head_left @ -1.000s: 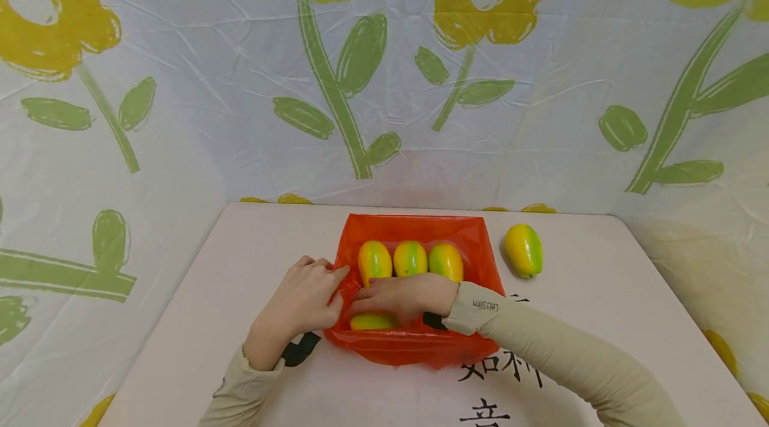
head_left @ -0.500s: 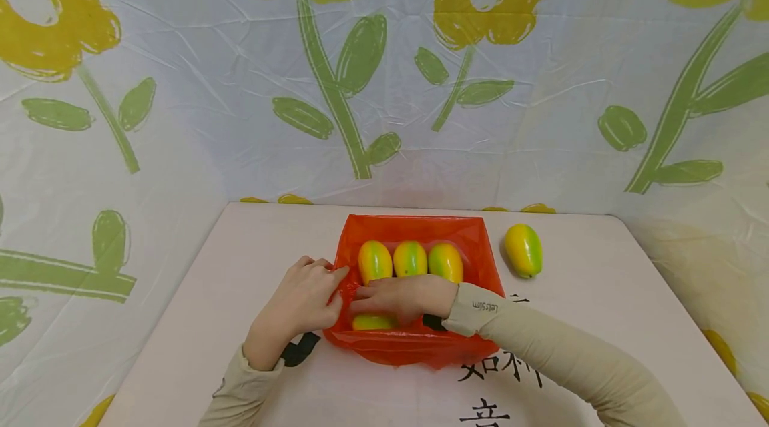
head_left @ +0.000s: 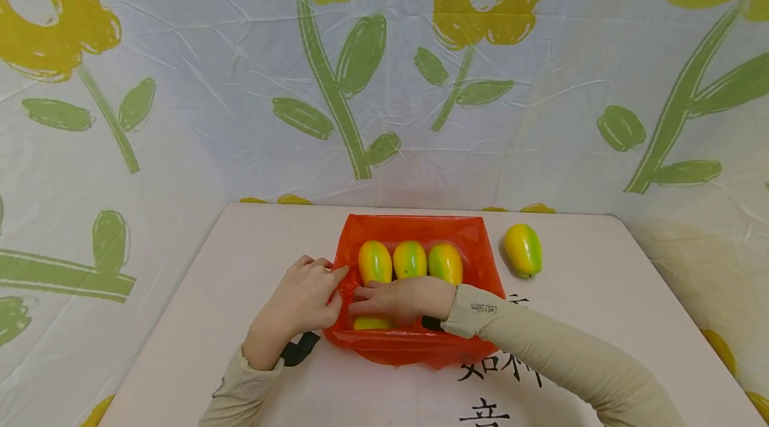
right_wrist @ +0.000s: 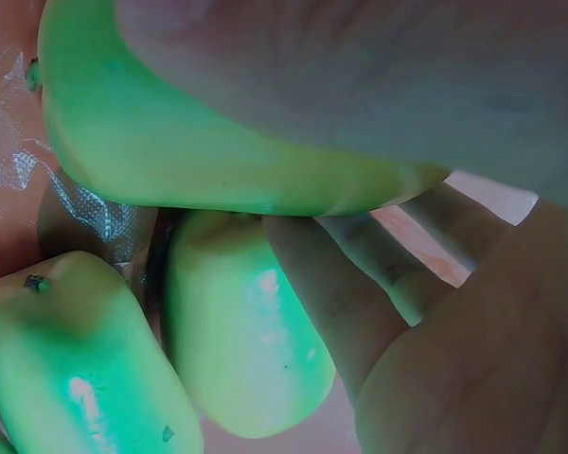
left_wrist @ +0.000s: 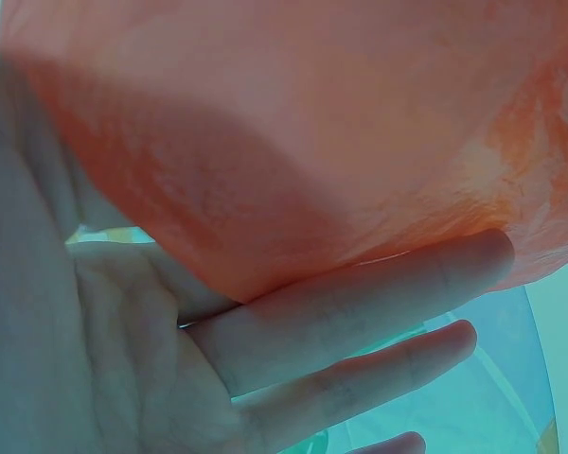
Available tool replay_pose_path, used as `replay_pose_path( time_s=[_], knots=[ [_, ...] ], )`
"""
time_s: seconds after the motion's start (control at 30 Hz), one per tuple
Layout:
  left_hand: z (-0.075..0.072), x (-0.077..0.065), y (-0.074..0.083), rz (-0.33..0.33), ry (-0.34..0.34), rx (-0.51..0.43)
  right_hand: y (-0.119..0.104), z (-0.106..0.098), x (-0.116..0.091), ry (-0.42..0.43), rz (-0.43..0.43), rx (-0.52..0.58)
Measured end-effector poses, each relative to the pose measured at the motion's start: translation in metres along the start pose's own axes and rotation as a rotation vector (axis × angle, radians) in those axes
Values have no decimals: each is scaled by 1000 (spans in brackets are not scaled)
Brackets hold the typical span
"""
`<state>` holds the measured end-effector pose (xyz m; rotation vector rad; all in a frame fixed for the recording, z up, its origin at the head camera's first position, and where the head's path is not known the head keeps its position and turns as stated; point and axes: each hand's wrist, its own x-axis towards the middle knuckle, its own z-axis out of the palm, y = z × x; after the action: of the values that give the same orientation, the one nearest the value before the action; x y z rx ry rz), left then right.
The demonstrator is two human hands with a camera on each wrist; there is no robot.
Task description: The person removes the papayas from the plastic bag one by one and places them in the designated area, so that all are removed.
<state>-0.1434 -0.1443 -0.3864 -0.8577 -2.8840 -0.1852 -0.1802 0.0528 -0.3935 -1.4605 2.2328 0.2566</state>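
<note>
A red plastic bag (head_left: 420,227), spread open into a box shape, lies on the table. Three yellow-green mangoes stand in a row along its far side, the middle mango (head_left: 410,258) among them. Inside, my right hand (head_left: 396,298) grips another mango (head_left: 374,323) lying crosswise near the front; in the right wrist view the thumb is over this held mango (right_wrist: 189,156) and the fingers are beneath. My left hand (head_left: 303,300) holds the bag's left edge, its fingers stretched along the red film (left_wrist: 293,123) in the left wrist view; the thumb is hidden there.
One more mango (head_left: 523,251) lies on the table right of the bag. Black printed characters (head_left: 485,412) mark the pale table (head_left: 252,240). A flower-patterned cloth (head_left: 252,80) hangs behind and at both sides.
The right hand and the mango under it have shifted very slightly right inside the bag. The left hand stays in place at the bag's edge.
</note>
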Motion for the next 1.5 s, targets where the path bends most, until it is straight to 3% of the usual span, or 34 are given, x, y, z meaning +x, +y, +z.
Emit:
replay_pose_path(
  time_s=[0.73,1.03,1.3,1.5],
  knots=[
    [-1,0,1,-13,-22,-16,3,0,-3,-27,20,95],
    [0,0,1,0,-4,-4,10,-6,-6,16,-19,150],
    [-1,0,1,-1,-2,-11,13,-13,-17,39,31,269],
    [-1,0,0,11,10,-12,20,-18,-29,106,53,310]
  ],
)
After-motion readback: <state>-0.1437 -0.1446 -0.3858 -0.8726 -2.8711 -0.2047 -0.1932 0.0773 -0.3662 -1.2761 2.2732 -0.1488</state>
